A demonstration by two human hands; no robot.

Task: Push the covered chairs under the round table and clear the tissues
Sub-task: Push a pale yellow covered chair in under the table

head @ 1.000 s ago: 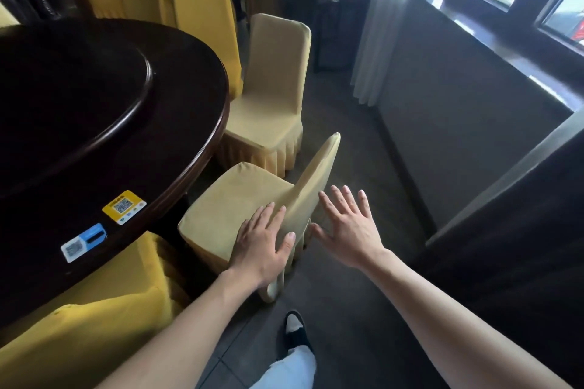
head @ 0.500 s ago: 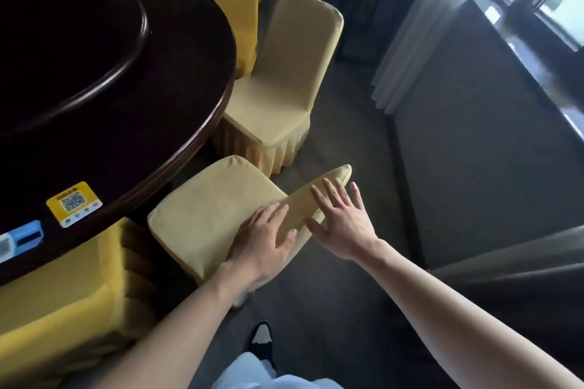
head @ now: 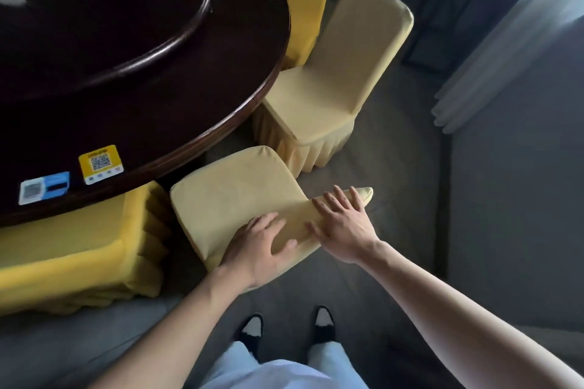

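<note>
Chair [head: 234, 193] in a pale yellow cover is held at its backrest by both hands, its seat front near the round table's [head: 177, 123] edge. The backrest's near end is gripped by the left hand [head: 262, 246], thumb curled over the top. Beside it, the right hand [head: 343, 227] is pressed flat on the backrest, fingers spread toward its far tip. Another covered chair [head: 331, 79] is seen beyond the fingertips.

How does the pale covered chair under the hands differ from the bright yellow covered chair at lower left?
The pale chair wears a cream cover; the bright yellow chair a saturated one. The left hand and right hand touch the pale chair's backrest; nobody touches the yellow one. The yellow chair's seat lies partly under the round table; the pale chair's only reaches its edge. Both covers are fabric.
</note>
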